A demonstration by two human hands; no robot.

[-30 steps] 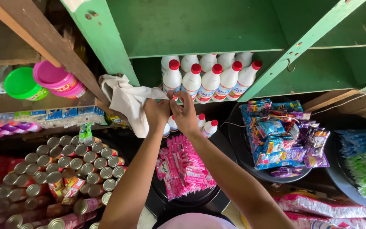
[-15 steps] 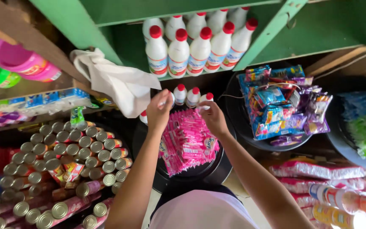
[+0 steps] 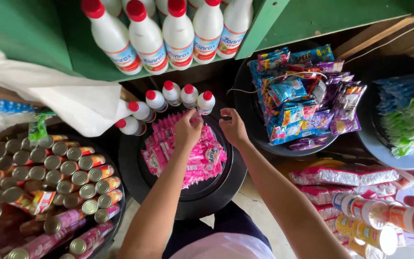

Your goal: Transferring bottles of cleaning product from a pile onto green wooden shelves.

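Both my arms reach down over a round black tray (image 3: pixel 216 192). A heap of pink sachets (image 3: pixel 202 158) lies in it. My left hand (image 3: pixel 188 128) rests on the far end of the heap with its fingers closed on the sachets. Beside it, my right hand (image 3: pixel 233 125) hovers with curled, parted fingers and nothing in it. Just beyond both hands, several small white bottles with red caps (image 3: pixel 188 95) stand along the tray's far rim.
Large white red-capped bottles (image 3: pixel 178 33) stand on a green shelf (image 3: pixel 34 33), and a white cloth (image 3: pixel 68 100) hangs at left. Several tins (image 3: pixel 58 177) fill a tray at left. Trays of colourful packets (image 3: pixel 303 100) and green-blue packets (image 3: pixel 403 120) sit at right, with more packets and tape rolls (image 3: pixel 374 220) below.
Both hands have come down from the white cloth by the shelf to the pink sachets in the black tray. The view has tilted down and moved closer.
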